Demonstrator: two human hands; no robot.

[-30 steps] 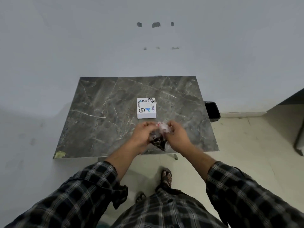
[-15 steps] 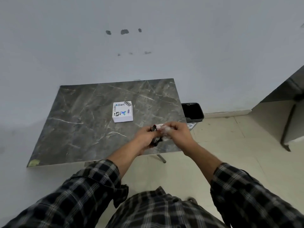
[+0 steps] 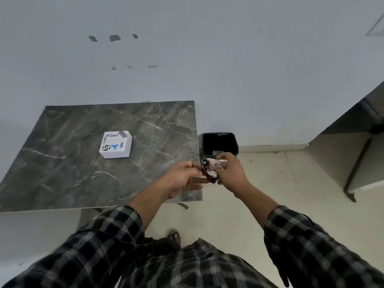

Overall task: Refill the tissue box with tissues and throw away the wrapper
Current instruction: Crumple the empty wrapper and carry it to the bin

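Note:
A crumpled wrapper (image 3: 212,168), white with dark and red patches, is held between both hands just past the table's right front corner. My right hand (image 3: 231,173) grips its right side. My left hand (image 3: 182,177) pinches its left edge. The white tissue box (image 3: 116,144), covered in stickers, sits closed on the dark marble table (image 3: 62,163), well to the left of my hands. A black bin (image 3: 220,143) with a dark liner stands on the floor beside the table, just beyond the wrapper.
A pale wall rises behind the table. Cream floor tiles (image 3: 280,183) spread to the right. A grey cabinet or counter on a thin leg (image 3: 353,163) stands at the far right. My sandalled foot (image 3: 173,239) shows below.
My hands and the wrapper have shifted right, from above the table's front edge to beside its right corner, nearer the bin. The view turned right, so the box now sits further left.

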